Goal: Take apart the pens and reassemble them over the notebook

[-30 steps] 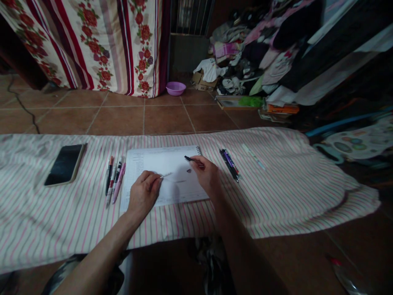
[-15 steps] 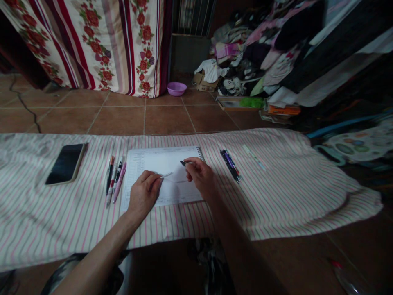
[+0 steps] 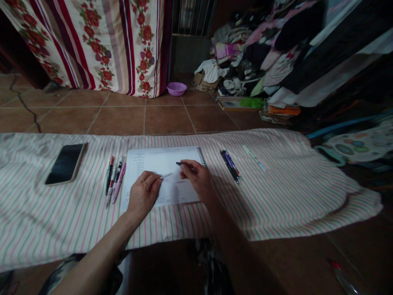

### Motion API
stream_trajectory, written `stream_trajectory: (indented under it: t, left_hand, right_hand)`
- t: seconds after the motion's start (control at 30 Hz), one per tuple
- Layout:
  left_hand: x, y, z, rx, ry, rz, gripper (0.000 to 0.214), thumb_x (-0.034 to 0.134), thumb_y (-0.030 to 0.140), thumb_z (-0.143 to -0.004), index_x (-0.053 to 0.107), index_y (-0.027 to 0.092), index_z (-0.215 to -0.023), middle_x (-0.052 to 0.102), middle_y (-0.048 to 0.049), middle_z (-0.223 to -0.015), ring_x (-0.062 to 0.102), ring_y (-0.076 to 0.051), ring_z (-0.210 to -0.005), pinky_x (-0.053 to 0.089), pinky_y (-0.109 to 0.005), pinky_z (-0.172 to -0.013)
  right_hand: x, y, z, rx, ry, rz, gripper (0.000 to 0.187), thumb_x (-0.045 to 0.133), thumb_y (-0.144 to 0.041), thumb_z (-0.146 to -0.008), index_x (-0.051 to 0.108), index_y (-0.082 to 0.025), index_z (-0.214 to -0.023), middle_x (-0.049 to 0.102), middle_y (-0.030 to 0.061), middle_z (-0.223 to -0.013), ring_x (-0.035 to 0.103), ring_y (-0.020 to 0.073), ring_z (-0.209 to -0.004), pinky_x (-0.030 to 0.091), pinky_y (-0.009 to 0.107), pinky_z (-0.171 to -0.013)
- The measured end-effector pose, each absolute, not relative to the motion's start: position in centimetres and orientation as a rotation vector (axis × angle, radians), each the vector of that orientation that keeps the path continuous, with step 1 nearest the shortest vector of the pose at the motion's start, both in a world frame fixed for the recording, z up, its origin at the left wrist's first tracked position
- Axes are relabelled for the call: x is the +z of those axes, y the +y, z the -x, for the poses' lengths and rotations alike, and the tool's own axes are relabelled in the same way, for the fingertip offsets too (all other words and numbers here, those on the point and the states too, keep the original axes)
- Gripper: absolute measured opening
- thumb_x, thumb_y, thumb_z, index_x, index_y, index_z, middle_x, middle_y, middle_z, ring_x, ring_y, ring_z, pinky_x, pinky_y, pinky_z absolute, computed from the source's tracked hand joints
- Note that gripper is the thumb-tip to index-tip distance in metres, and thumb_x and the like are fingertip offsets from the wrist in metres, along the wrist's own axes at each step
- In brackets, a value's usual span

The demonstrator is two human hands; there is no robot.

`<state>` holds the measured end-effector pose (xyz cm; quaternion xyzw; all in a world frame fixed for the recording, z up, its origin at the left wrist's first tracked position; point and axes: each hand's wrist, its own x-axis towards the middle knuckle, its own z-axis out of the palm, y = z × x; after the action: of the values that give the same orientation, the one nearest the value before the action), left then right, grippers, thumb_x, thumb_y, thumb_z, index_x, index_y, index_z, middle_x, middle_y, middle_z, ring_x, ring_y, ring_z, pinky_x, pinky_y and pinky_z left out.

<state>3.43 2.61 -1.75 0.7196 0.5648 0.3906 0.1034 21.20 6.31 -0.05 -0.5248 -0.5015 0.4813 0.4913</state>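
Note:
Over the spiral notebook (image 3: pixel 159 157), my left hand (image 3: pixel 143 192) pinches a thin, pale pen piece (image 3: pixel 166 175) that points to the right. My right hand (image 3: pixel 196 178) is closed on a small black pen part (image 3: pixel 178 164), perhaps a cap; its far end is hidden by the fingers. The two pieces are apart. Left of the notebook lie several pens, among them a pink pen (image 3: pixel 119 183). To its right is a group of dark pens (image 3: pixel 230 166), with a pale green pen (image 3: pixel 254 157) further right.
A striped cloth (image 3: pixel 291 184) covers the low work surface. A phone (image 3: pixel 66 164) lies at the left. Beyond, on the tiled floor (image 3: pixel 123 116), are a purple basin (image 3: pixel 176 89) and a heap of clothes (image 3: pixel 245 53). A floral curtain (image 3: pixel 119 45) hangs behind.
My right hand has shifted slightly left and down, with the black piece in its fingers. My left hand has stayed almost still.

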Motion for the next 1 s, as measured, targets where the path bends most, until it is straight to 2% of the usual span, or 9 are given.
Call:
stream_trajectory:
  t: [0.33,0.47,0.63,0.77,0.87,1.0]
  left_hand:
    - [-1.8,2.7,-3.4,1.132,1.671,-2.075,0.014,0.051,0.023,-0.084,0.064,0.017,-0.083,0.060,-0.0028,-0.083,0.058,-0.014,-0.078,0.048,-0.026,-0.073]
    - [-1.7,2.7,-3.4,1.152,1.680,-2.077,0.014,0.051,0.023,-0.084,0.064,0.017,-0.083,0.060,-0.0026,-0.083,0.058,-0.014,-0.078,0.048,-0.025,-0.072]
    - [-1.6,2.7,-3.4,1.168,1.682,-2.068,0.014,0.051,0.023,-0.084,0.064,0.018,-0.083,0.060,-0.0023,-0.082,0.058,-0.014,-0.076,0.047,-0.025,-0.071]
    - [-1.6,2.7,-3.4,1.181,1.685,-2.060,0.014,0.051,0.024,-0.084,0.064,0.018,-0.083,0.060,-0.0020,-0.082,0.059,-0.014,-0.076,0.048,-0.025,-0.070]
    - [-1.6,2.7,-3.4,1.215,1.680,-2.035,0.014,0.051,0.025,-0.084,0.063,0.018,-0.082,0.060,-0.0021,-0.082,0.059,-0.014,-0.076,0.048,-0.025,-0.070]
    - [-1.7,2.7,-3.4,1.246,1.661,-2.024,0.015,0.050,0.025,-0.084,0.063,0.018,-0.083,0.060,-0.0023,-0.081,0.059,-0.014,-0.076,0.048,-0.026,-0.070]
  right_hand:
    - [0.8,6.2,-20.9,1.190,-1.166,1.294,0.027,0.066,-0.031,-0.066,0.066,-0.016,-0.088,0.054,-0.0040,-0.055,0.048,0.0095,-0.053,0.041,0.023,-0.054]
    - [0.6,6.1,-20.6,1.204,-1.158,1.291,0.025,0.065,-0.030,-0.064,0.066,-0.017,-0.086,0.058,-0.0025,-0.060,0.050,0.0103,-0.056,0.041,0.024,-0.055]
    - [0.1,6.1,-20.2,1.153,-1.233,1.284,0.022,0.065,-0.029,-0.065,0.066,-0.018,-0.083,0.065,0.0013,-0.074,0.058,0.0142,-0.068,0.045,0.026,-0.065]
    - [0.0,6.0,-20.0,1.069,-1.316,1.291,0.018,0.064,-0.026,-0.066,0.067,-0.019,-0.082,0.065,0.0016,-0.076,0.059,0.0152,-0.071,0.045,0.027,-0.068]
    - [0.0,5.9,-19.9,1.118,-1.270,1.267,0.018,0.065,-0.027,-0.066,0.067,-0.019,-0.082,0.064,0.0005,-0.073,0.056,0.0138,-0.067,0.043,0.026,-0.063]
    - [0.1,5.9,-19.9,1.283,-1.082,1.209,0.021,0.066,-0.030,-0.067,0.066,-0.019,-0.085,0.055,-0.0036,-0.061,0.046,0.0095,-0.056,0.037,0.024,-0.055]
